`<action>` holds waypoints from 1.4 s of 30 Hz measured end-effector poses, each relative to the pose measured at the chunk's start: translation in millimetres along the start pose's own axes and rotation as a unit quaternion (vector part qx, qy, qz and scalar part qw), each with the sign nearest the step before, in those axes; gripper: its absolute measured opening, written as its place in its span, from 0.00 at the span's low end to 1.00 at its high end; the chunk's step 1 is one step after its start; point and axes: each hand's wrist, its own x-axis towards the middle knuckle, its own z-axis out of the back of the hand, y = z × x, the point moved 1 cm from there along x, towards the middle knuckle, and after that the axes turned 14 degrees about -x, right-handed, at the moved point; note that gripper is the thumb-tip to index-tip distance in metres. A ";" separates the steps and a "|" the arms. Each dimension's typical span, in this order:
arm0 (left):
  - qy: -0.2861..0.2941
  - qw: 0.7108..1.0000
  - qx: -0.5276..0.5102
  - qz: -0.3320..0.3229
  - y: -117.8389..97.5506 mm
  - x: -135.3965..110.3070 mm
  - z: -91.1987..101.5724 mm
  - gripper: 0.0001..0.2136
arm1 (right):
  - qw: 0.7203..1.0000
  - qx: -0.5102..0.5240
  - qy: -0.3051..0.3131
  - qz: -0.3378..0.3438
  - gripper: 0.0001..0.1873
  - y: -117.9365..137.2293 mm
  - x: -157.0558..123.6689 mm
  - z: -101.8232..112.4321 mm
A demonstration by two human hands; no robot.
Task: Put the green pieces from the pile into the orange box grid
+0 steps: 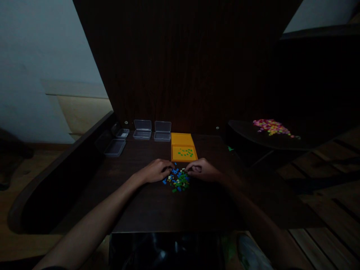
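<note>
A loose pile of small toy building bricks point(180, 182), blue, green and pale yellow, lies on the dark wooden tabletop. At its left edge is my left hand point(159, 170), fingers curled down and thumb drawn in close to them. My right hand point(204, 170) rests over the upper right side of the pile, thumb and fingertips pinched together. Whatever either hand may hold is too small and dark to make out. Just beyond the pile stands an open yellow plastic box point(182, 139), its lid tipped back. Several green bricks point(186, 152) are spread in its tray.
Two clear lidded boxes point(142, 134) point(162, 137) stand open against the back panel. Further left are another clear box point(115, 147) and a smaller one point(123, 133). Colourful small pieces point(272, 126) lie heaped on a dark curved surface at right. A raised wooden side point(64, 165) borders the left.
</note>
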 end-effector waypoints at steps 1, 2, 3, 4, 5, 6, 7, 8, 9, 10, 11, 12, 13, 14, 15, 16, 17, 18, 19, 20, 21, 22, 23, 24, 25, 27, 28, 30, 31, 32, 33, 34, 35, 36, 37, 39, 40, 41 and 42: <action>-0.006 1.000 0.005 -0.002 -1.9 0.2 -0.9 0.11 | 1.000 -0.012 0.000 0.008 0.15 -0.1 -0.5 -1.3; -0.014 1.000 0.010 -0.005 -4.3 0.5 -2.0 0.11 | 1.000 -0.022 0.000 0.016 0.15 0.1 -0.9 -2.3; -0.022 1.000 0.015 -0.011 -7.0 1.0 -3.1 0.11 | 0.999 -0.030 0.000 0.024 0.15 0.3 -1.0 -3.0; -0.028 0.999 0.018 -0.017 -10.1 1.6 -4.6 0.11 | 0.999 -0.037 0.000 0.032 0.15 0.6 -1.1 -3.5; -0.031 0.999 0.022 -0.024 -13.2 2.3 -6.3 0.12 | 0.998 -0.043 0.002 0.040 0.15 0.9 -1.0 -3.8; -0.032 0.999 0.028 -0.030 -16.3 3.0 -8.3 0.13 | 0.998 -0.049 0.004 0.048 0.15 1.1 -0.9 -4.0; -0.029 0.998 0.035 -0.035 -19.1 3.7 -10.5 0.14 | 0.997 -0.056 0.005 0.055 0.15 1.3 -0.8 -4.1; -0.025 0.998 0.043 -0.038 -21.5 4.4 -12.8 0.14 | 0.996 -0.062 0.005 0.062 0.15 1.4 -0.7 -4.1; -0.019 0.998 0.050 -0.041 -23.4 5.1 -15.1 0.15 | 0.995 -0.070 0.004 0.069 0.14 1.5 -0.6 -4.1; -0.012 0.997 0.058 -0.044 -24.7 5.7 -17.2 0.14 | 0.994 -0.076 0.003 0.073 0.14 1.4 -0.6 -3.9; -0.007 0.997 0.063 -0.046 -25.4 6.1 -19.0 0.14 | 0.994 -0.082 0.002 0.074 0.14 1.3 -0.6 -3.8; -0.004 0.997 0.067 -0.047 -25.5 6.4 -20.3 0.13 | 0.993 -0.087 0.002 0.074 0.13 1.1 -0.7 -3.5; -0.002 0.996 0.071 -0.048 -25.1 6.6 -21.3 0.13 | 0.993 -0.090 0.004 0.073 0.13 1.0 -0.8 -3.2; -0.002 0.996 0.074 -0.048 -24.5 6.7 -21.8 0.13 | 0.993 -0.091 0.006 0.073 0.12 0.9 -1.0 -2.9; -0.003 0.996 0.076 -0.047 -23.6 6.7 -21.9 0.12 | 0.993 -0.091 0.009 0.074 0.12 1.0 -1.2 -2.5; -0.006 0.996 0.078 -0.046 -22.7 6.7 -21.8 0.12 | 0.993 -0.090 0.012 0.075 0.11 1.1 -1.5 -2.1; -0.009 0.996 0.077 -0.046 -21.9 6.6 -21.6 0.12 | 0.993 -0.088 0.013 0.076 0.11 1.3 -1.7 -1.7; -0.011 0.996 0.075 -0.046 -21.3 6.6 -21.3 0.12 | 0.993 -0.085 0.013 0.076 0.10 1.5 -2.0 -1.4; -0.013 0.996 0.072 -0.046 -20.9 6.7 -21.0 0.11 | 0.994 -0.081 0.012 0.075 0.09 1.8 -2.2 -1.1; -0.014 0.997 0.068 -0.045 -20.5 6.7 -20.9 0.11 | 0.994 -0.078 0.012 0.075 0.09 2.1 -2.4 -0.8; -0.014 0.997 0.065 -0.043 -20.2 6.9 -20.8 0.11 | 0.994 -0.075 0.012 0.074 0.08 2.4 -2.5 -0.6; -0.015 0.997 0.062 -0.040 -19.7 7.0 -20.8 0.12 | 0.994 -0.073 0.014 0.074 0.07 2.8 -2.6 -0.4; -0.016 0.997 0.059 -0.037 -19.2 7.1 -20.8 0.12 | 0.995 -0.072 0.017 0.072 0.07 3.3 -2.6 -0.1; -0.017 0.998 0.055 -0.034 -18.5 7.3 -20.9 0.12 | 0.995 -0.071 0.020 0.069 0.07 3.8 -2.5 0.2; -0.019 0.998 0.051 -0.032 -17.7 7.4 -20.9 0.12 | 0.995 -0.072 0.023 0.063 0.07 4.5 -2.4 0.5; -0.023 0.998 0.044 -0.029 -16.0 7.8 -20.8 0.11 | 0.996 -0.073 0.027 0.052 0.07 6.0 -1.9 1.2; -0.024 0.998 0.041 -0.028 -15.3 8.0 -20.6 0.11 | 0.996 -0.074 0.028 0.046 0.07 6.7 -1.4 1.4; -0.027 0.999 0.041 -0.023 -14.2 8.5 -20.0 0.10 | 0.996 -0.077 0.032 0.034 0.08 8.2 -0.2 1.7; -0.028 0.999 0.041 -0.020 -13.9 8.8 -19.7 0.10 | 0.996 -0.078 0.036 0.028 0.08 8.7 0.6 1.5; -0.030 0.999 0.041 -0.018 -13.7 9.1 -19.4 0.10 | 0.996 -0.079 0.040 0.023 0.09 9.2 1.4 1.3; -0.031 0.999 0.041 -0.016 -13.7 9.3 -19.2 0.10 | 0.996 -0.079 0.044 0.018 0.09 9.4 2.2 0.8; -0.032 0.999 0.039 -0.015 -13.7 9.4 -19.0 0.10 | 0.996 -0.079 0.046 0.013 0.09 9.6 2.9 0.2; -0.033 0.999 0.037 -0.014 -13.7 9.5 -18.9 0.10 | 0.996 -0.078 0.045 0.008 0.09 9.6 3.6 -0.5; -0.033 0.999 0.034 -0.014 -13.6 9.4 -18.9 0.10 | 0.996 -0.078 0.043 0.002 0.09 9.5 4.2 -1.4; -0.034 0.999 0.032 -0.014 -13.4 9.4 -19.0 0.10 | 0.996 -0.080 0.039 -0.004 0.09 9.4 4.7 -2.2; -0.036 0.999 0.026 -0.013 -12.8 9.3 -19.1 0.10 | 0.996 -0.085 0.030 -0.012 0.08 9.5 5.6 -3.8; -0.037 0.999 0.023 -0.012 -12.4 9.3 -19.1 0.09 | 0.996 -0.087 0.027 -0.016 0.07 9.7 6.0 -4.5; -0.037 0.999 0.020 -0.011 -12.0 9.4 -19.1 0.09 | 0.995 -0.090 0.025 -0.019 0.07 10.1 6.3 -5.0; -0.037 0.999 0.017 -0.008 -11.7 9.5 -19.0 0.09 | 0.995 -0.091 0.022 -0.022 0.06 10.6 6.7 -5.4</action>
